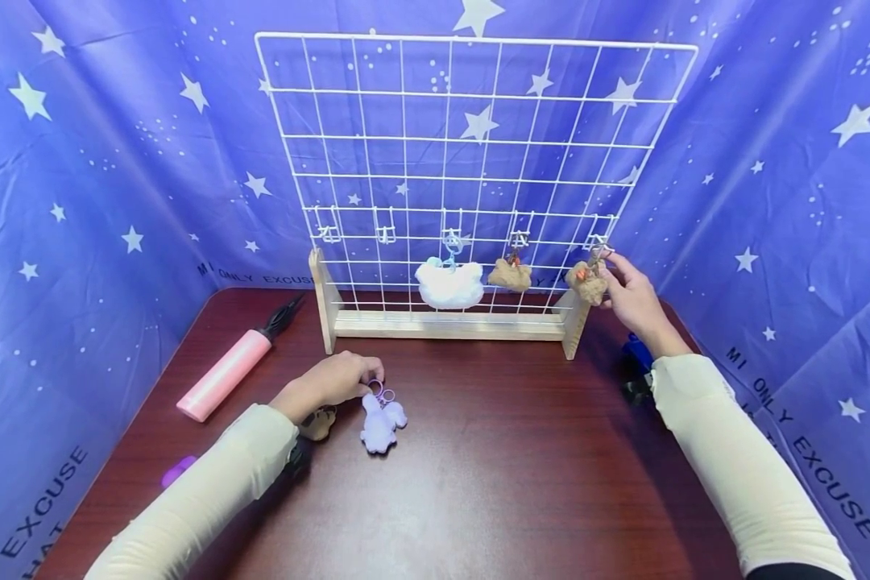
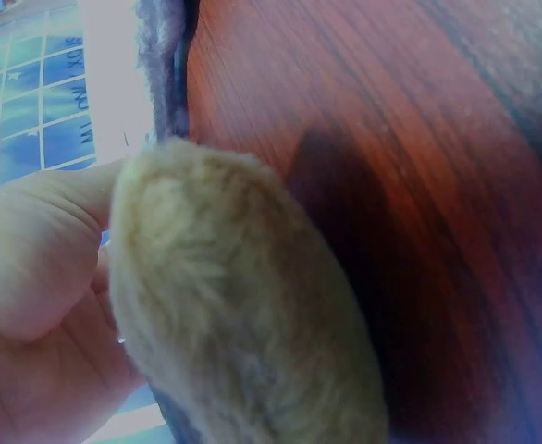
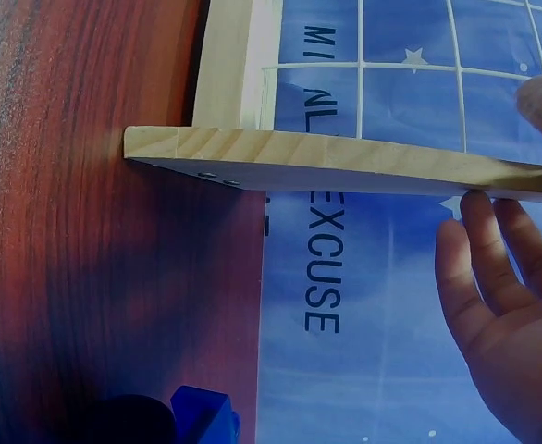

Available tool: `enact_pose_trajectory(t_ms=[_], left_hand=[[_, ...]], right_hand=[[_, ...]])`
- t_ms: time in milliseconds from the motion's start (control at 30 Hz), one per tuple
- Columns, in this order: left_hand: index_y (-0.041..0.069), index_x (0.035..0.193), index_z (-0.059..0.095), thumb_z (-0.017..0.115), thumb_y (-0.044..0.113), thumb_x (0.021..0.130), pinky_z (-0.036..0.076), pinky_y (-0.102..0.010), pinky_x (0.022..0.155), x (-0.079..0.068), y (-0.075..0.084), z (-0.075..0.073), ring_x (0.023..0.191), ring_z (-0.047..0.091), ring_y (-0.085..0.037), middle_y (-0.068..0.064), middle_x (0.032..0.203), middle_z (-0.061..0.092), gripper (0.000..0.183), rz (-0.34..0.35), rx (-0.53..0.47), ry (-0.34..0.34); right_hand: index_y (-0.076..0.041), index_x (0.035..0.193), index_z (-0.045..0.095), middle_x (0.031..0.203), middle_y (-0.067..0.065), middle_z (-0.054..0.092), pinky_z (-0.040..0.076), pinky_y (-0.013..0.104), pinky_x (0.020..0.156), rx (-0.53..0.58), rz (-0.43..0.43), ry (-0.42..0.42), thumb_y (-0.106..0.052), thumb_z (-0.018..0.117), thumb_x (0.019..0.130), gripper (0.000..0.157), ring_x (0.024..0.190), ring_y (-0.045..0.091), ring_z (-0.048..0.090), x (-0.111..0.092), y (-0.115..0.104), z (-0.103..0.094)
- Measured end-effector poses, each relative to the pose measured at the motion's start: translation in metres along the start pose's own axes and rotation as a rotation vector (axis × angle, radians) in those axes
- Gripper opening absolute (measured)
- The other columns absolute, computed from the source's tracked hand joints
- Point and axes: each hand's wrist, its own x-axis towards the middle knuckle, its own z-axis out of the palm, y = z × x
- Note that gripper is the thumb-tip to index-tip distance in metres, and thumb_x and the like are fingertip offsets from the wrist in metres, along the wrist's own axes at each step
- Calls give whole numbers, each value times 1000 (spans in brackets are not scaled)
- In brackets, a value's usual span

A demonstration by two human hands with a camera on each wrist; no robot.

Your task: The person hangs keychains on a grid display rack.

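A lilac plush keychain is at the table's left middle; my left hand holds it by its ring with the fingertips. Under that wrist lies a brown plush, whose fuzzy back fills much of the left wrist view. My right hand grips another brown plush keychain with an orange detail, its ring up at the rightmost hook. The other fingers reach past the wooden upright. A white plush and a smaller brown plush hang from middle hooks.
The white wire grid stands on a wooden base. Two hooks at its left, including the outermost hook, hold nothing. A pink hand pump and a purple object lie left; a blue object lies right.
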Motion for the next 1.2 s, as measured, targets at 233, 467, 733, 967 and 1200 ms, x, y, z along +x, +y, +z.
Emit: enact_pose_trajectory(t_ms=[233,467,733,967,1200], left_hand=[[23,94,68,76,8,86,53,-28,66,0,0,1,75,65,-6,8,79,71,19,7,-31,-5],[22,92,70,74,7,85,48,-22,64,1,-1,0,69,56,-1,12,74,65,17,23,-57,-4],[17,100,68,71,4,85,47,-21,68,-1,0,-8,69,55,0,13,73,63,20,30,-209,23],[13,107,68,69,4,89,47,-21,67,-3,1,-17,71,57,-2,8,80,69,20,16,-322,40],[15,111,69,70,6,92,49,-23,62,-7,0,-22,70,61,-4,4,83,73,22,-22,-379,91]], right_hand=[[-8,151,44,116,12,60,58,22,62,-4,-7,-3,-29,43,109,47,70,-4,59,-1,1,0],[-7,149,45,119,14,59,56,17,59,18,-12,9,-30,44,109,45,69,-5,60,0,3,2],[-7,149,45,107,-7,59,57,19,61,47,-9,9,-29,45,109,46,69,-4,60,-1,2,2],[-6,150,45,99,-21,56,58,22,62,70,-3,3,-26,45,109,45,70,-3,60,0,2,2],[-8,149,47,101,-21,55,56,18,60,40,-16,20,-27,45,109,44,69,-5,59,-1,2,3]])
